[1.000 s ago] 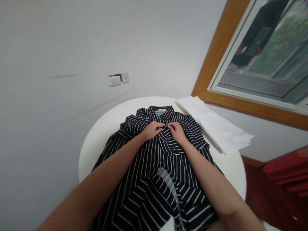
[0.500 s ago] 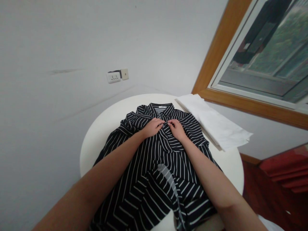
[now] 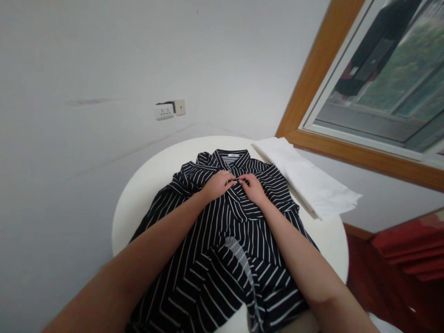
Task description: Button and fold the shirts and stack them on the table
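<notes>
A black shirt with white stripes [image 3: 208, 226] lies spread on a round white table [image 3: 138, 194], its collar toward the wall and its lower part toward me. My left hand [image 3: 218, 184] pinches the front placket a little below the collar. Close beside it, my right hand [image 3: 252, 188] grips the same strip of cloth between thumb and fingers. The fingertips of both hands almost meet. Whatever small detail lies between them, such as a button, is too small to make out. Both sleeves lie folded in over the shirt's upper part.
A folded white cloth [image 3: 305, 178] lies at the table's right, one end hanging past the edge. Behind the table is a pale wall with a socket [image 3: 164, 111]. A wood-framed window [image 3: 347, 138] is at upper right, and red fabric [image 3: 409, 240] at lower right.
Both hands keep hold of the placket, with small shifts of the fingers. The right fingertips have come slightly left and down. The whole view has moved a little.
</notes>
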A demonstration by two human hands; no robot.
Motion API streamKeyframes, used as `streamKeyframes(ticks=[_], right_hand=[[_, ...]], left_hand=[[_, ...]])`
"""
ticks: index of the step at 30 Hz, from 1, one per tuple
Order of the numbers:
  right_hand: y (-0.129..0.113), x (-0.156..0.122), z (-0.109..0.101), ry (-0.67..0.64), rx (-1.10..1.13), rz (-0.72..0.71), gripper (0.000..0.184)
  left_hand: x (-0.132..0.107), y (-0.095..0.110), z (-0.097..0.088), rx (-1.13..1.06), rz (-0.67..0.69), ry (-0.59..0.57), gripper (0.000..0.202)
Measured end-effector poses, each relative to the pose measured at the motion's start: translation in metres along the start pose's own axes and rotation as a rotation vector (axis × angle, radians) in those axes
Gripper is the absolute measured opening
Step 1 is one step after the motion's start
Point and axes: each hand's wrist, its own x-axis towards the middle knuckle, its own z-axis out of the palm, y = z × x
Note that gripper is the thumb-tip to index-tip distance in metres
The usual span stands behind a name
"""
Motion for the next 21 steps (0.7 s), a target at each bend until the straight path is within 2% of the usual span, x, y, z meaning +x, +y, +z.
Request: streamKeyframes(ticks=[6, 21], right_hand=[[-0.008, -0.002, 0.000, -0.035, -0.100, -0.062, 0.016], [-0.012, -0.003, 0.001, -0.040, -0.148, -0.059, 0.014]], left_hand=[[0.000, 0.004, -0.001, 0.052, -0.041, -0.016, 0.027], [0.001, 0.013, -0.002, 0.148, -0.095, -0.068, 0.021]])
